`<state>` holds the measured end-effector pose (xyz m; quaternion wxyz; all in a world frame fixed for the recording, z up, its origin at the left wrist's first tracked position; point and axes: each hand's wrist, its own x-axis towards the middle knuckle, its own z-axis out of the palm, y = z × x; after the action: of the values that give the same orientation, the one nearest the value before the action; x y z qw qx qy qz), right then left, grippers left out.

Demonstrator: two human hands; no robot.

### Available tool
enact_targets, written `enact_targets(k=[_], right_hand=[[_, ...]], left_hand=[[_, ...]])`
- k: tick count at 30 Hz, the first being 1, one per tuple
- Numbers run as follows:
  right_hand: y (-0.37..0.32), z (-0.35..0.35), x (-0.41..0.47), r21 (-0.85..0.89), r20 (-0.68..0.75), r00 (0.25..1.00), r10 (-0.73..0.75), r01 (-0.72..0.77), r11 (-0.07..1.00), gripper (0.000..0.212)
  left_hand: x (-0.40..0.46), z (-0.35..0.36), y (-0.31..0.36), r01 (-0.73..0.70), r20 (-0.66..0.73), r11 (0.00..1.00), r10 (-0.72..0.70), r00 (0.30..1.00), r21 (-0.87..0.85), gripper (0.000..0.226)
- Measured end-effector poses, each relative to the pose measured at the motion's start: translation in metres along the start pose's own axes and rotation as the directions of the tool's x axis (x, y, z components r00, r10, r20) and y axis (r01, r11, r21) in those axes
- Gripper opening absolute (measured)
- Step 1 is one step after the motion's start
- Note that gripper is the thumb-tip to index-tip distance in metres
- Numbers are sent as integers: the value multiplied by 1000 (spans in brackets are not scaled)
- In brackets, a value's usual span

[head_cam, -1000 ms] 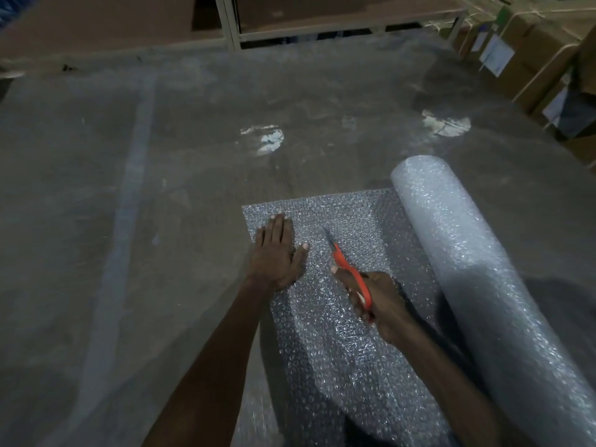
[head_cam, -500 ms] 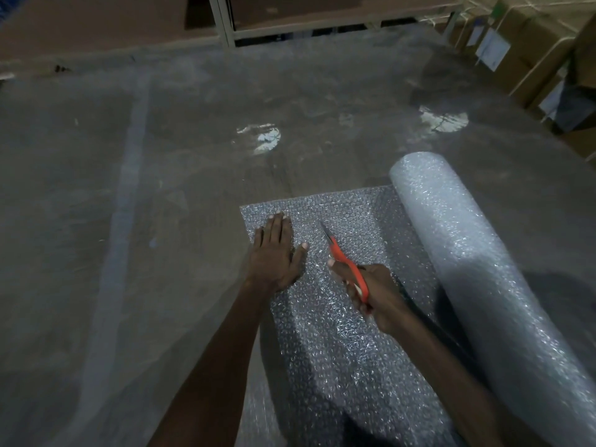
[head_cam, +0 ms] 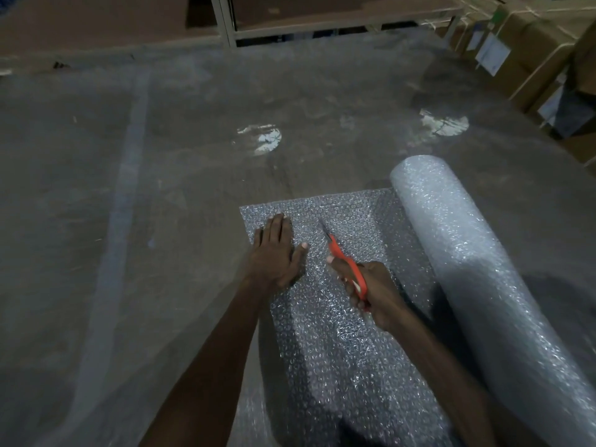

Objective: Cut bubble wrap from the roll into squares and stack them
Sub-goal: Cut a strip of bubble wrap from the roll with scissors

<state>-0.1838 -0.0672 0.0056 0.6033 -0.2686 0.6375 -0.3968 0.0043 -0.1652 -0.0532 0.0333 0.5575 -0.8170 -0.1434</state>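
Observation:
A thick roll of bubble wrap (head_cam: 477,285) lies on the floor at the right, with a sheet of bubble wrap (head_cam: 348,333) unrolled from it toward the left. My left hand (head_cam: 277,253) presses flat on the sheet near its far left corner, fingers straight. My right hand (head_cam: 374,291) grips orange-handled scissors (head_cam: 345,259), whose blades point away from me along the sheet, between my left hand and the roll.
The concrete floor (head_cam: 161,221) spreads to the left and ahead, with a pale painted line (head_cam: 125,201) and two bright light reflections. A metal shelf frame (head_cam: 225,21) stands at the back. Cardboard boxes (head_cam: 535,50) are stacked at the far right.
The scissors and my right hand have advanced a little farther along the sheet, away from me. My left hand stays pressed in the same spot.

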Motion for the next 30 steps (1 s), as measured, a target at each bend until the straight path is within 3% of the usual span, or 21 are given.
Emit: enact_targets(k=[6,12,30], right_hand=[[-4,2,3,-9,6,1000,-1,1,1000,36],[-3,2,6,1,10,1000,8,-8,1000,37],[-12,7,15,-23,-8,1000,6,-7,1000,38]], left_hand=[[13,-8,-6,-64,-100,995,72,992,78,67],[17,5,-11,-17,-14,999,17,1000,44,80],[16,5,-11,-9,-34,1000,10,999,27,77]])
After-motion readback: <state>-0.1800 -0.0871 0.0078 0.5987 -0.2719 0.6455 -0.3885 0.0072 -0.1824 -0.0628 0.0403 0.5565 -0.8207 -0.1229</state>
